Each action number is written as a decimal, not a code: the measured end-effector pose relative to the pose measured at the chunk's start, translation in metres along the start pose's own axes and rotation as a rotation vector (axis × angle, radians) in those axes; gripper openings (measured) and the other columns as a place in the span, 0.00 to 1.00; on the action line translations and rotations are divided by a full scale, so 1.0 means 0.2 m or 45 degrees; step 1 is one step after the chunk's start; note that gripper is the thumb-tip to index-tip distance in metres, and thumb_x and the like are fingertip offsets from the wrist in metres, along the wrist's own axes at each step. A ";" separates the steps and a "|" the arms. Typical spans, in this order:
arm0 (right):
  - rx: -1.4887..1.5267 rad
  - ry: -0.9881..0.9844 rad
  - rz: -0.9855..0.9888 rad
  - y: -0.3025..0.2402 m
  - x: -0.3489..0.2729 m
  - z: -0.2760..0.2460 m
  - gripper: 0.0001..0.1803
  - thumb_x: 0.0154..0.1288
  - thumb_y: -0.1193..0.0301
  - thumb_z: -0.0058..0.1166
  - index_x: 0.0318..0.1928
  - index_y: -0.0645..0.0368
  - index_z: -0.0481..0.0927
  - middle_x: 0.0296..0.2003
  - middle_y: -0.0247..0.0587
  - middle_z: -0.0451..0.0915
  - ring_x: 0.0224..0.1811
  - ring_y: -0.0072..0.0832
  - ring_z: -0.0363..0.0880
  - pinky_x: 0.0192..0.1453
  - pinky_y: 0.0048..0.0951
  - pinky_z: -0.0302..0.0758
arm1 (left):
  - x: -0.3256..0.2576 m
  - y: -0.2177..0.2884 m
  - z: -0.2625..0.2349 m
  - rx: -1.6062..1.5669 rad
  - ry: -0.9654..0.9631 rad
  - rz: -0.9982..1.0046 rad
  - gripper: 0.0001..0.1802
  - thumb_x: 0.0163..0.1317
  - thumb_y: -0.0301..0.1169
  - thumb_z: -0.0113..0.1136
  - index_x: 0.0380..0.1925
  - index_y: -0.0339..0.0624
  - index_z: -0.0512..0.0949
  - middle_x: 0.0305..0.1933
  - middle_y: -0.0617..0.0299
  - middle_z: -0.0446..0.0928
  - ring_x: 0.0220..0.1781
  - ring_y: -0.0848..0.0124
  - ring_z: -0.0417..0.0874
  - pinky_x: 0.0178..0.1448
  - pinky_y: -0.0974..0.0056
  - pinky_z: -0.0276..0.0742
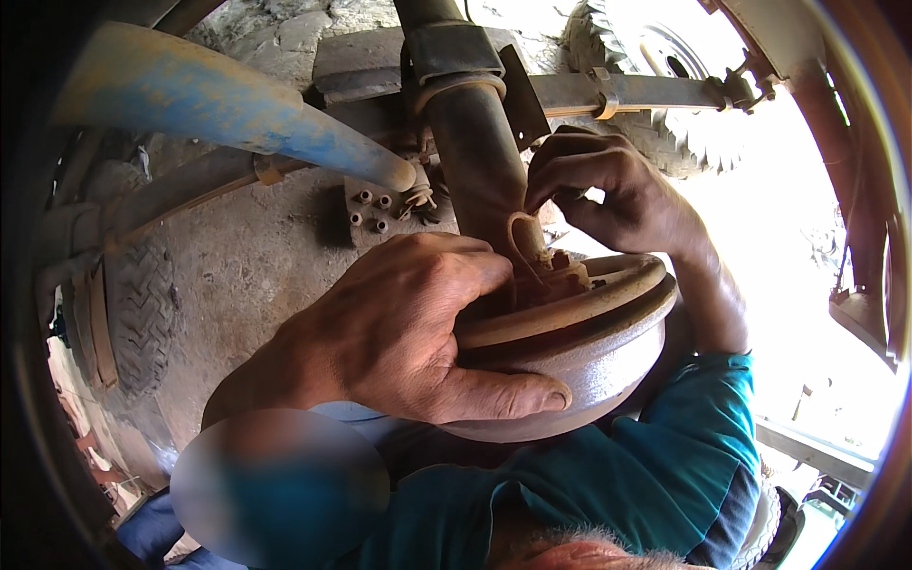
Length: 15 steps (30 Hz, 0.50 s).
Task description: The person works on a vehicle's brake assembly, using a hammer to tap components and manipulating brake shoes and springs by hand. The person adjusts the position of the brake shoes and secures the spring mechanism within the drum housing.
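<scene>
My left hand (408,323) is wrapped over the near-left side of a round metal brake drum (589,366), its thumb lying along the outer wall. Its fingertips are hidden behind the rim beside the axle tube (480,142). On the drum's far side, my right hand (613,185) is closed, with thumb and fingers pinched close to the axle's end. Against those fingertips a thin, tan, curved strip (513,233) loops down to the dirty fittings (567,275) inside the drum. Whether the fingers hold this strip cannot be made out.
A worn blue-and-yellow tube (228,104) slants in from the upper left. Leaf springs (655,93) cross behind the axle. A plate with several nuts (370,211) lies beyond my left hand. Tyres (142,309) stand at both sides. A blurred patch (280,489) covers the lower left.
</scene>
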State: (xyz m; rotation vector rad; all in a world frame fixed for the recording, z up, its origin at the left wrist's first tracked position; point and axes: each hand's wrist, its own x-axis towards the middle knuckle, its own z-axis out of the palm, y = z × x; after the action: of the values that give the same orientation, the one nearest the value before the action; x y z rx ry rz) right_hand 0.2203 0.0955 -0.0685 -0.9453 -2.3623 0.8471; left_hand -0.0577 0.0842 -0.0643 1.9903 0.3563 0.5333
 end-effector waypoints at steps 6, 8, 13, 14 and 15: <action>0.173 0.075 0.280 -0.10 0.02 0.03 0.16 0.57 0.86 0.59 0.47 0.65 0.86 0.39 0.49 0.89 0.44 0.41 0.89 0.55 0.42 0.82 | -0.01 0.01 -0.01 0.110 -0.038 -0.034 0.39 0.47 0.59 0.83 0.39 0.31 0.84 0.35 0.47 0.84 0.37 0.50 0.88 0.43 0.54 0.82; 0.263 0.148 0.286 -0.13 0.01 0.03 0.16 0.59 0.86 0.60 0.48 0.64 0.87 0.40 0.48 0.89 0.45 0.40 0.89 0.56 0.40 0.82 | -0.02 0.03 -0.03 0.206 -0.088 -0.100 0.40 0.46 0.61 0.83 0.37 0.31 0.84 0.35 0.46 0.84 0.36 0.49 0.87 0.43 0.53 0.82; 0.289 -0.153 -0.141 -0.08 0.10 -0.03 0.16 0.62 0.86 0.61 0.48 0.63 0.91 0.44 0.46 0.91 0.49 0.38 0.89 0.55 0.38 0.85 | -0.05 0.01 -0.02 0.155 -0.005 -0.119 0.45 0.42 0.67 0.82 0.35 0.30 0.84 0.34 0.45 0.84 0.35 0.48 0.88 0.43 0.52 0.83; 0.272 -0.131 -0.025 -0.08 0.08 -0.04 0.16 0.61 0.86 0.61 0.48 0.63 0.91 0.44 0.46 0.91 0.49 0.37 0.89 0.56 0.38 0.84 | -0.05 0.03 -0.04 0.210 -0.043 -0.172 0.46 0.42 0.68 0.82 0.35 0.30 0.84 0.34 0.44 0.84 0.36 0.47 0.88 0.43 0.52 0.83; 0.254 -0.108 0.090 -0.08 0.06 -0.04 0.17 0.60 0.86 0.62 0.48 0.62 0.91 0.43 0.45 0.91 0.49 0.36 0.89 0.57 0.37 0.83 | -0.06 0.03 -0.06 0.265 -0.082 -0.227 0.47 0.41 0.69 0.82 0.35 0.29 0.84 0.33 0.43 0.84 0.36 0.47 0.89 0.43 0.52 0.84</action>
State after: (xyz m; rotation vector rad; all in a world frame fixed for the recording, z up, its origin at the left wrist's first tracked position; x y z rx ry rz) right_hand 0.2093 0.0983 -0.0502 -0.9310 -2.2733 1.1478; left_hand -0.0727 0.0844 -0.0560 2.1442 0.5623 0.3293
